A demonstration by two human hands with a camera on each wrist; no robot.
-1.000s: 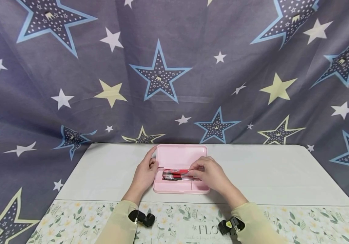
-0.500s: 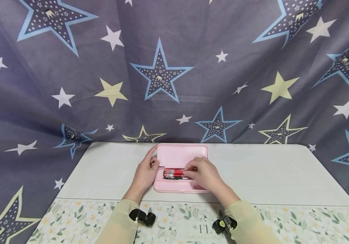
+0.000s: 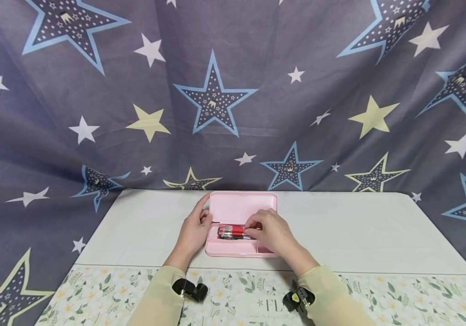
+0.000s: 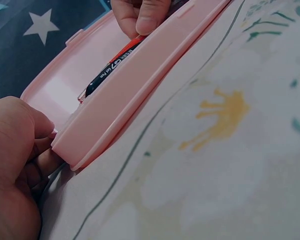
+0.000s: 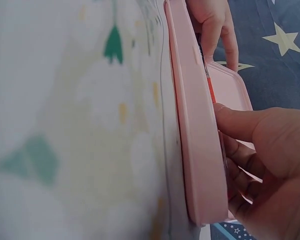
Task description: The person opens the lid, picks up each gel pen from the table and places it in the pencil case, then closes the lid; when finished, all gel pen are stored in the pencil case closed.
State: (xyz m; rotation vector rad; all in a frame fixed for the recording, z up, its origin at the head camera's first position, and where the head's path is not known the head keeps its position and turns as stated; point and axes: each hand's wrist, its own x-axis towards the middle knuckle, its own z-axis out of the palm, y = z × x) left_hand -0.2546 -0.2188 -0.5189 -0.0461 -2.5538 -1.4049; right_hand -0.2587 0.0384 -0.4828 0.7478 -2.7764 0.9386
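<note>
A pink pencil case point(image 3: 233, 248) lies with its lid point(image 3: 233, 207) tipped back on the table. Several gel pens point(image 3: 232, 230), red, clear and black, lie side by side in its rear compartment; a black one point(image 4: 110, 71) shows lettering in the left wrist view. My left hand point(image 3: 192, 233) grips the case's left end, thumb at the rim and fingers round the outside. With bent fingers and thumb, my right hand point(image 3: 272, 231) pinches a red gel pen point(image 5: 211, 89) among the others inside the case. It hides the right ends of the pens.
The white table point(image 3: 363, 231) spreads to both sides of the case. Along the front runs a floral cloth point(image 3: 412, 296) with printed letters. A dark star-patterned curtain point(image 3: 233, 117) hangs right behind the table's far edge.
My right hand has moved left and slightly down with the red pen, which now lies in line with the other pens. The left hand keeps its grip on the case.
</note>
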